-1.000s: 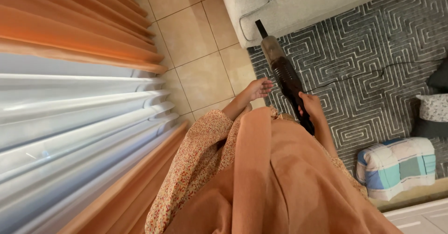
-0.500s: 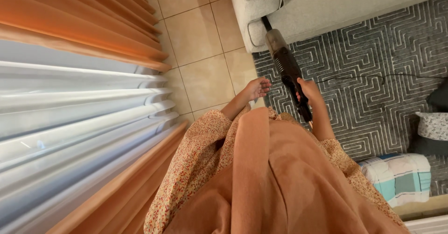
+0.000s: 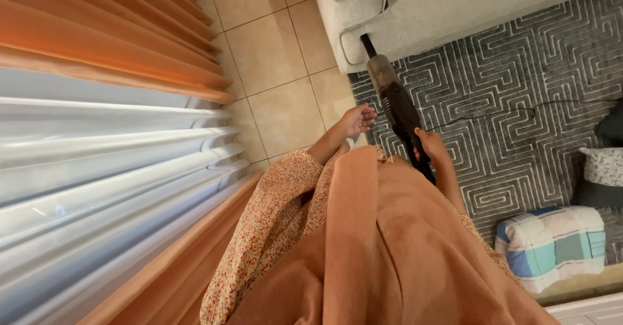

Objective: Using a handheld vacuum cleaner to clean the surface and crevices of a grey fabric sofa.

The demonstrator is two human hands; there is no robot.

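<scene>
Right hand (image 3: pixel 431 148) grip closed on vacuum (image 3: pixel 397 108) handle; left hand (image 3: pixel 357 119) open, beside.

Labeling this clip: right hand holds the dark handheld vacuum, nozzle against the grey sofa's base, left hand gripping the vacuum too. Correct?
Not quite. In the head view the left hand is off the handheld vacuum, open in the air beside it. The rest stands: the right hand holds the vacuum, its nozzle against the base of the grey sofa.

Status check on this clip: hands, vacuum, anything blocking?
Right hand shut on handheld vacuum. Left hand open, beside it, holding nothing. Nozzle tip at grey sofa base, over patterned rug. Black cord lies on rug nearby.
</scene>
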